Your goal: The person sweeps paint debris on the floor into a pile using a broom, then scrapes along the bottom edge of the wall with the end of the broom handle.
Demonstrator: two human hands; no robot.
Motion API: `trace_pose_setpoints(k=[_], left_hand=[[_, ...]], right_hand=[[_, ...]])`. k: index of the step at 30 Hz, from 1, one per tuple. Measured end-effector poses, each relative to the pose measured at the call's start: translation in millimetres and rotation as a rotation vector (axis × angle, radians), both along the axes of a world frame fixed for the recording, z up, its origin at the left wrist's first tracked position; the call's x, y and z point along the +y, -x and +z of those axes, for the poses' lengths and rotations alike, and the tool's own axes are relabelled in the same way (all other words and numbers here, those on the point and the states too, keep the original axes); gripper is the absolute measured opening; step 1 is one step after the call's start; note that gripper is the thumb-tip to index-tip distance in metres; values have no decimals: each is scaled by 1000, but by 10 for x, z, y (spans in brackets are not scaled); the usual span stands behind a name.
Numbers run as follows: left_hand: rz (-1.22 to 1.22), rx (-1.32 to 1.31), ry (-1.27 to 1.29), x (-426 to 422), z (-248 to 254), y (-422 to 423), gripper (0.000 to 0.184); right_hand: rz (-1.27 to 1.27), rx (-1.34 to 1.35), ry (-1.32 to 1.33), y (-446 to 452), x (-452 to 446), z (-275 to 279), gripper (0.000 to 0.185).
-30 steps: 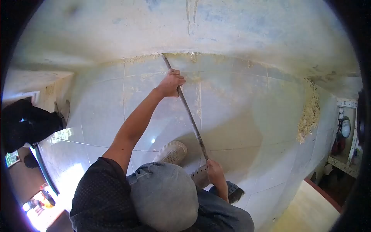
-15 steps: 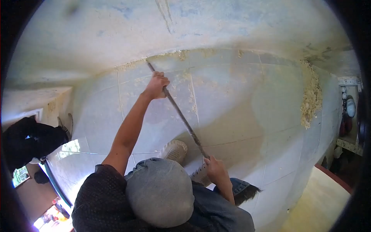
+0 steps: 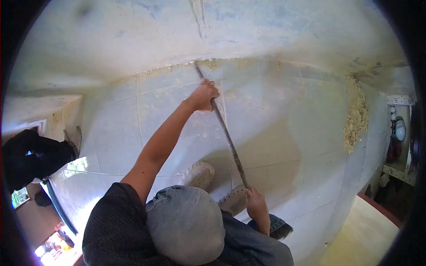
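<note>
My left hand (image 3: 204, 94) is closed around the upper part of a long, thin metal rod (image 3: 230, 141). My right hand (image 3: 257, 206) grips its lower end, near my perforated shoes (image 3: 198, 175). The rod slants across the tiled floor (image 3: 177, 124). Its far tip touches the seam where the tiles meet the pale wall (image 3: 133, 40); the tip's exact shape is too small to make out. Crumbly yellowish residue (image 3: 213, 64) lies along that seam. Beside my right wrist is something with dark bristles (image 3: 282, 231), partly hidden.
A heap of flaky debris (image 3: 356, 117) lies along the right side of the tiles. At the left is a person in dark trousers (image 3: 37, 155). A shelf recess holding a white helmet-like object (image 3: 400, 129) is at the far right, above a red-edged pale surface (image 3: 364, 235).
Both hands and the rod have shifted right, the left hand most. The rod's tip has slid rightward along the seam, and the rod stands steeper. My grip is unchanged.
</note>
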State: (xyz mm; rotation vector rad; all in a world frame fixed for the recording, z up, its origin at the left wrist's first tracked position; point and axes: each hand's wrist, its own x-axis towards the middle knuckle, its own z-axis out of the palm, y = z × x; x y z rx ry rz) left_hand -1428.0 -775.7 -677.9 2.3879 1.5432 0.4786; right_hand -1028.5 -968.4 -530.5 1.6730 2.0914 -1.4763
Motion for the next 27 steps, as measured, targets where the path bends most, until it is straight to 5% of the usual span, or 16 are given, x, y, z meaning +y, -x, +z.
trace_pose_setpoints(k=[13,21,27], left_hand=[[-168,55,82,638,80,-828,25],[-94,-40,2,205,-31,-311,27],[49,26,83,-180,-23,55,27]], right_hand=[[-69,-21,-238,-444,-189,-122,42],[-84,-251,88,-58,-10,127,42],[-36,-101,119,66,-20,113,43]])
